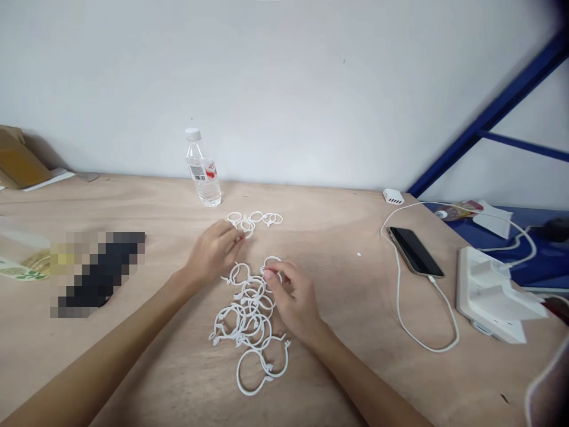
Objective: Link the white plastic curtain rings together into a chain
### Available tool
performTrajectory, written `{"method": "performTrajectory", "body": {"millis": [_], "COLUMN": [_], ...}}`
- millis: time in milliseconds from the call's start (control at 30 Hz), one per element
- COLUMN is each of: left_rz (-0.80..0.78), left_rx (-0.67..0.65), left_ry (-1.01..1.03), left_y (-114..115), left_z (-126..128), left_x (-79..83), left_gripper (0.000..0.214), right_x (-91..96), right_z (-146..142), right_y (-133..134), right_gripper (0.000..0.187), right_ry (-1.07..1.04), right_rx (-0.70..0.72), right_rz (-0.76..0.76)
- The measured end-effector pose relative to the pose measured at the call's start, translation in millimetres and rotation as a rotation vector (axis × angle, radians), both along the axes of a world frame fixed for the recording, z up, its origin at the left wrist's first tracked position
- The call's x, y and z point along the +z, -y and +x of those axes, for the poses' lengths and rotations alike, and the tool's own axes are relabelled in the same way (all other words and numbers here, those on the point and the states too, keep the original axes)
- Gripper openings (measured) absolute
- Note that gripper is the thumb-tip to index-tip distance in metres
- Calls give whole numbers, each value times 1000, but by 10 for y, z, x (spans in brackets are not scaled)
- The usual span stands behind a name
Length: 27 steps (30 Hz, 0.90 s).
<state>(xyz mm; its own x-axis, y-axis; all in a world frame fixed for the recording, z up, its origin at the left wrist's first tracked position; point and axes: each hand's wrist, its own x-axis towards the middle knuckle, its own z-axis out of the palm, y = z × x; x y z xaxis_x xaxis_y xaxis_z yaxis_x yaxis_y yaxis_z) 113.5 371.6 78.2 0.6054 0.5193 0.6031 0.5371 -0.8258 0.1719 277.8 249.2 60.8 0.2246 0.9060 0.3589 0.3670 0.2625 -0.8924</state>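
A tangled heap of white plastic rings (249,323) lies on the wooden table (338,332) in front of me. My right hand (294,299) rests at the heap's upper right edge, its fingers pinched on one white ring (272,262). Farther back a short row of several white rings (255,219) lies flat. My left hand (214,250) reaches toward that row, its curled fingertips touching the nearest ring at the row's left end.
A clear water bottle (202,169) stands behind the rings. A black phone (415,251) on a white cable (406,314) lies at the right, near a white charger (393,196) and a white power strip (493,296). A blurred dark object (102,270) lies at the left.
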Motion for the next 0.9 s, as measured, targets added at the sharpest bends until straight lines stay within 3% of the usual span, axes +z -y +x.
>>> {"method": "performTrajectory", "body": {"millis": [100, 233, 367, 500, 600, 700, 833, 900], "left_rz": [-5, 14, -3, -166, -267, -208, -76, -92], "left_rx": [-197, -267, -281, -315, -210, -109, -128, -117], "left_ry": [-26, -19, -9, 45, 74, -40, -203, -247], "left_y": [396, 679, 692, 669, 654, 627, 607, 609], "left_z": [82, 137, 101, 46, 63, 122, 178, 189], "left_x": [14, -36, -34, 67, 144, 167, 156, 155], "left_gripper": [12, 16, 16, 14, 14, 5, 30, 34], "right_x": [32, 100, 139, 156, 170, 173, 159, 158], "right_z": [20, 44, 73, 81, 68, 61, 69, 61], "right_y": [-36, -67, -64, -50, -36, -21, -2, 9], "right_gripper": [22, 25, 32, 34, 34, 33, 35, 38], "right_ry": [-317, -620, -675, -685, -663, -648, -655, -685], "right_rx": [-14, 80, 253, 334, 402, 447, 439, 444], "right_rz": [-164, -298, -408, -428, -452, -473, -494, -505]}}
